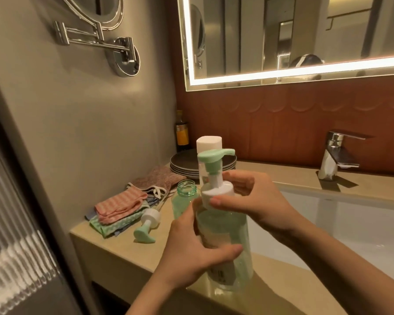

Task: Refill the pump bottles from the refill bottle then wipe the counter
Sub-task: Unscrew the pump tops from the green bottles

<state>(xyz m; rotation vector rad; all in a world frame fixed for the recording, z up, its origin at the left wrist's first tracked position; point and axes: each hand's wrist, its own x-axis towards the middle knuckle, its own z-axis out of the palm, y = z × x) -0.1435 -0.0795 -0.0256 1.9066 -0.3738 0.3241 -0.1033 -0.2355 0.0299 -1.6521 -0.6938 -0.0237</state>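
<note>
The left hand (191, 253) curls round the body of the green pump bottle (233, 235), which stands upright on the counter (123, 248) beside the sink (328, 223). The right hand (255, 201) grips its white pump collar (217, 193). Just behind stands an open second bottle (184, 198), with a loose pump (146, 226) lying next to the folded cloths (121, 210).

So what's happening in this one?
A person is working on a green pump bottle at the counter: the left hand grips its body while the right hand holds the white pump collar. Whether it is being screwed on or off can't be told. Behind it a second bottle stands open, its pump lying beside the cloths.
</note>
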